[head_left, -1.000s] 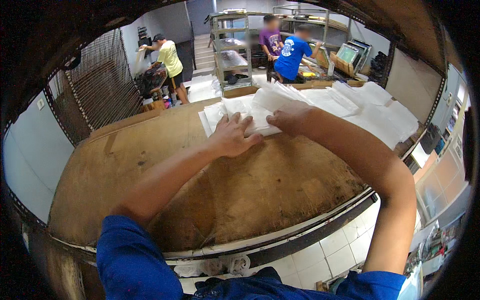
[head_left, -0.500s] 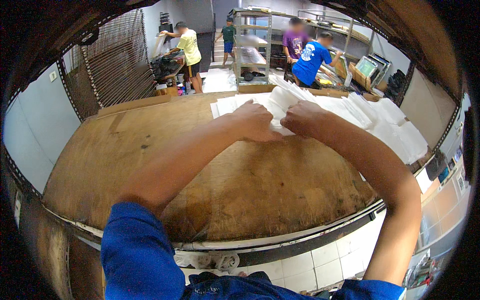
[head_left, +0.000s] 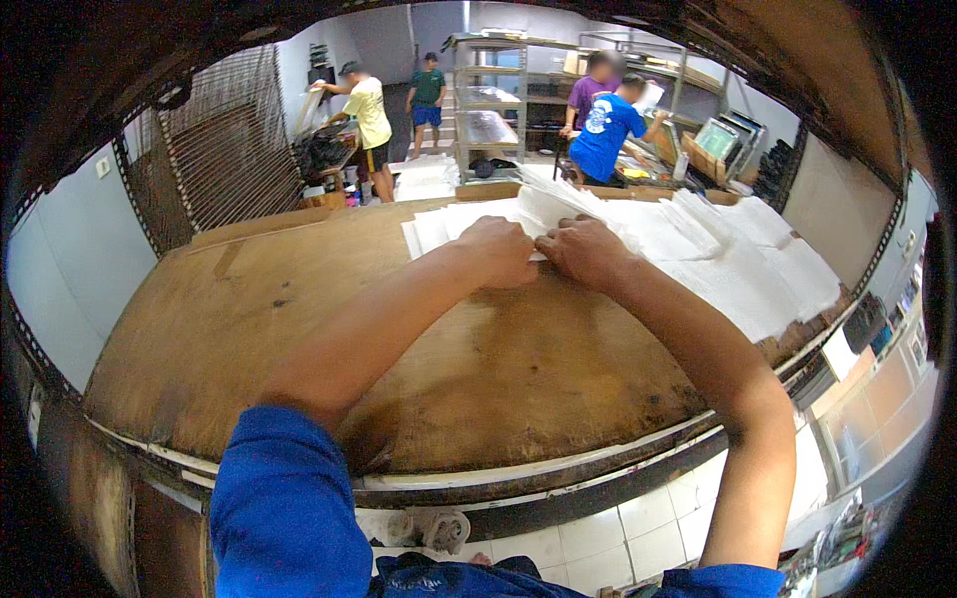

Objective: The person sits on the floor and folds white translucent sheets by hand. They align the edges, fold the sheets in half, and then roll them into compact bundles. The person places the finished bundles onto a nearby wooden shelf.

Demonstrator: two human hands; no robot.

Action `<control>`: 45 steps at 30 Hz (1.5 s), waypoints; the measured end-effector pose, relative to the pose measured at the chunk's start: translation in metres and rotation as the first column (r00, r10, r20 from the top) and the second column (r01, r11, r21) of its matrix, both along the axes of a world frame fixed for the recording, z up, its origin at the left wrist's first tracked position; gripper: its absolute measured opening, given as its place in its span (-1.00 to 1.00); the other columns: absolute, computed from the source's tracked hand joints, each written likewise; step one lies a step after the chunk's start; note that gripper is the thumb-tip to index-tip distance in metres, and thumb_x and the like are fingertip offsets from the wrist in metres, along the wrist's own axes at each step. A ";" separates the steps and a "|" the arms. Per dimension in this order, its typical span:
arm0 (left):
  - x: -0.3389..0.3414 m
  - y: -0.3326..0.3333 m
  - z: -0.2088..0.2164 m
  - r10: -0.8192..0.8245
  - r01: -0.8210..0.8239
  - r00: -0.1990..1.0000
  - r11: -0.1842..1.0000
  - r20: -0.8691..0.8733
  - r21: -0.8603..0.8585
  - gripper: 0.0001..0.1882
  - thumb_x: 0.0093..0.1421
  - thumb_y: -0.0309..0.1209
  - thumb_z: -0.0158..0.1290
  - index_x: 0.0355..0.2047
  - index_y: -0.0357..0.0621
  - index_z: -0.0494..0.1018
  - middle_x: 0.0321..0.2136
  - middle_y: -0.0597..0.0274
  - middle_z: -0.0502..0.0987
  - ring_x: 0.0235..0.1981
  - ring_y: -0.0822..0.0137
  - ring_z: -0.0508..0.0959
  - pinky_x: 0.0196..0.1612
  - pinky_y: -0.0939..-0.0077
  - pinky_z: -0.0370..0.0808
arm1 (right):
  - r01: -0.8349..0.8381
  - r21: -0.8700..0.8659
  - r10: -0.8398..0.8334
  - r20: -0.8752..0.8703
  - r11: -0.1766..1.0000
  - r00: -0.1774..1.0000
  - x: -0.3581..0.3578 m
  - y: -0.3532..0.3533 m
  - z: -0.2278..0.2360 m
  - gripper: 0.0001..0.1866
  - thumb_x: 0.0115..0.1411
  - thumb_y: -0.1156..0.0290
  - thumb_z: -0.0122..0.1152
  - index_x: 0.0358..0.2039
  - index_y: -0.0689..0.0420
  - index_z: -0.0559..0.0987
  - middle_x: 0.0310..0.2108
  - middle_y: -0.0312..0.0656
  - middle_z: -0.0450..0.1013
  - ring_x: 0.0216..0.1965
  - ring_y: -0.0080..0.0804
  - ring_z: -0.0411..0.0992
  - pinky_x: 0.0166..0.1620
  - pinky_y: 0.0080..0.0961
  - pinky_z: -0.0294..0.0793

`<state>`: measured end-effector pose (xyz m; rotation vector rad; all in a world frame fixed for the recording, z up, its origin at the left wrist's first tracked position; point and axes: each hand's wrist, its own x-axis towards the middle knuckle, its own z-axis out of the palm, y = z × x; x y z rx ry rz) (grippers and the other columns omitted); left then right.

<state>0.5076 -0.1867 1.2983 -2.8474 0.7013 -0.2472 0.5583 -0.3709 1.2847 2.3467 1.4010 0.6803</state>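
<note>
A loose pile of thin white sheets [head_left: 698, 231] is spread along the far right side of the brown wooden tabletop [head_left: 299, 349]. My left hand [head_left: 496, 251] and my right hand [head_left: 583, 247] meet side by side at the pile's near left edge. Both have curled fingers, pinching the near edge of a sheet that folds up behind my right hand. The knuckles hide most of the grip. Further left, flat sheets [head_left: 427, 231] fan out past my left hand.
Cardboard strips [head_left: 261, 227] run along the table's far edge. Beyond stand a metal shelf rack [head_left: 490, 110] and several people, one in a yellow shirt [head_left: 371, 115] and one in a blue shirt [head_left: 606, 135]. A slatted metal rack [head_left: 234, 140] is at the left.
My two hands have drawn together, and the left thumb that stuck out is now tucked in. The view has shifted slightly. A person in green at the back shows more fully.
</note>
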 end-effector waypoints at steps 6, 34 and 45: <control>0.002 -0.003 -0.006 0.081 -0.076 0.990 0.996 0.111 -0.045 -0.69 0.21 -0.24 -0.03 -0.24 -0.16 0.60 -0.34 -0.12 0.64 -0.25 -0.04 0.66 -0.12 0.03 0.57 | 0.100 0.060 -0.102 0.021 0.993 0.995 -0.015 0.004 0.007 -0.80 0.21 0.37 0.06 -0.16 0.04 0.52 -0.30 -0.21 0.55 -0.14 -0.29 0.54 -0.05 -0.28 0.51; -0.221 0.170 0.046 0.199 -0.302 0.938 0.071 -0.283 -0.951 -0.26 0.17 -0.14 0.26 0.17 -0.40 0.25 -0.09 -0.08 0.54 -0.09 0.19 0.59 0.01 0.32 0.54 | 0.091 0.195 0.032 -0.549 0.977 0.835 -0.161 0.091 0.202 -0.58 0.12 0.25 0.34 -0.06 0.23 0.59 -0.25 -0.10 0.59 -0.24 -0.37 0.54 -0.06 -0.37 0.51; -0.225 0.227 0.003 -0.194 -0.264 0.958 -0.296 -0.213 -0.918 -0.24 0.17 -0.26 0.26 0.25 -0.34 0.16 0.05 -0.06 0.46 0.12 0.11 0.46 0.22 0.20 0.40 | 0.018 0.180 0.076 -0.501 0.983 0.862 -0.186 0.085 0.159 -0.25 0.09 0.22 0.40 0.25 0.08 0.29 0.05 0.01 0.48 0.07 -0.11 0.46 0.10 -0.24 0.45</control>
